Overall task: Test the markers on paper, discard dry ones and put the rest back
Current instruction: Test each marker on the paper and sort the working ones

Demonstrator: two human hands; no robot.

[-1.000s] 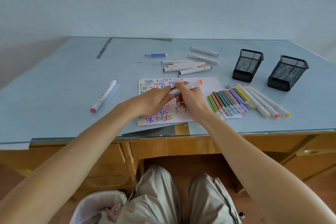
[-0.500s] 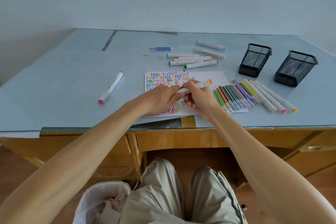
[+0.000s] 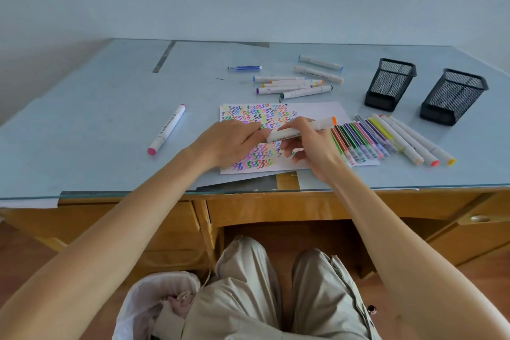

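Both hands hold one white marker (image 3: 302,130) with an orange end over the scribbled paper (image 3: 317,109): the right hand (image 3: 311,143) has its fingers curled round the barrel, and the left hand (image 3: 231,141) pinches the marker's near end with its fingers. Just right of the right fingers a row of markers (image 3: 386,138) lies on the desk (image 3: 96,107), beyond the fingers a loose cluster (image 3: 295,83) lies, and two mesh cups (image 3: 390,84) stand further right; a pink-tipped marker (image 3: 167,128) lies well left of the left fingers

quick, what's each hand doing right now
Left hand: grips the left end of the orange marker.
Right hand: holds the same marker's barrel.
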